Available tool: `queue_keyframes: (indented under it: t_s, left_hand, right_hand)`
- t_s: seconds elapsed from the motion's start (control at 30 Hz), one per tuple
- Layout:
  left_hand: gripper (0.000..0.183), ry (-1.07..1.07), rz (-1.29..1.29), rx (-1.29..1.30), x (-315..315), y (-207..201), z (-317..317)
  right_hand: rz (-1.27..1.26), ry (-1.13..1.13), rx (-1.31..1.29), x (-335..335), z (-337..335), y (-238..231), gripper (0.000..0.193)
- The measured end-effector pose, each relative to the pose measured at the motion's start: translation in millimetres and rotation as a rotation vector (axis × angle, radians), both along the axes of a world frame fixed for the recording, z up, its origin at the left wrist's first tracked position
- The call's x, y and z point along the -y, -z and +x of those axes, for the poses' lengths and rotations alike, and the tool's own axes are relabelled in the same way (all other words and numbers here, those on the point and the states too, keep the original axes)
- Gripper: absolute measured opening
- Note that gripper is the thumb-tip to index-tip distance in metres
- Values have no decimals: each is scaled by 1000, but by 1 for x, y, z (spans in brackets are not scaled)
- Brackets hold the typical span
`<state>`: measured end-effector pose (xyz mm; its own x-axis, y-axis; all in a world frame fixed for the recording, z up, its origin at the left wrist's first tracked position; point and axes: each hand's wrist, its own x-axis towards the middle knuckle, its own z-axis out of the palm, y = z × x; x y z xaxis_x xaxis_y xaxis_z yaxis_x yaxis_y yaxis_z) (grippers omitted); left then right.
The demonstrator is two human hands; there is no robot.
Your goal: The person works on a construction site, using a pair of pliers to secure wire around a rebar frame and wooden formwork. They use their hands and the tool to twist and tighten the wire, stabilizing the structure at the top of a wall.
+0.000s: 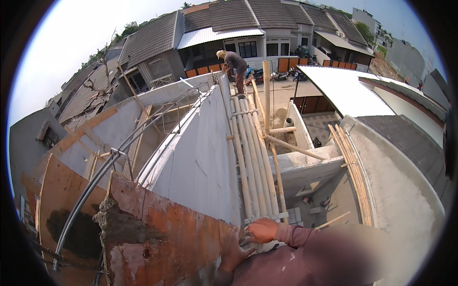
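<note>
Low in the head view, both my hands meet at the right end of an orange-brown plywood board [162, 233]. My left hand [232, 251] rests against the board's edge, its fingers stretched apart. Just right of it, my right hand [262, 230] has curled fingers near the left fingertips; anything inside them is too small to make out. A maroon sleeve [291, 233] covers my right forearm, and a blurred patch hides the part behind it. Grey mortar [119, 221] clings to the board's upper left corner. Beyond my hands, several bamboo poles [253, 162] lie side by side.
A tall pale wall [191, 167] borders the poles on the left, with steel rebar [95, 176] bending alongside. On the right is a drop into a walled room [329, 209]. An upright bamboo post [266, 95] stands ahead. Another person [234, 66] bends over at the far end.
</note>
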<state>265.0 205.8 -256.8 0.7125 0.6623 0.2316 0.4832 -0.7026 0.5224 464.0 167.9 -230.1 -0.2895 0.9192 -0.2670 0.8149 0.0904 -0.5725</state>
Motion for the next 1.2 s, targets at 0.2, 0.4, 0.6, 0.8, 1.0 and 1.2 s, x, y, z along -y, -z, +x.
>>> queue_keyframes:
  t_s: [0.2,0.4,0.6,0.8,1.0,1.2]
  left_hand:
    - [51,-138,-570,245,18,-20,-35]
    - [32,-97,-777,981,30,-87,-44]
    - [36,224,-590,1179,38,-136,-26]
    - [45,384,-709,1435,40,-215,3]
    - [57,398,-684,1679,23,-273,24]
    - [81,549,-387,1923,-20,-292,38]
  right_hand:
    - [73,52,-215,14,-35,-93,34]
    - [470,249,-565,46,-58,-92,56]
    - [684,240,-427,63,-84,-95,53]
    - [952,145,-89,62,-50,-198,27]
    - [1139,38,574,74,-57,-321,27]
    - [902,63,760,81,-81,-402,24]
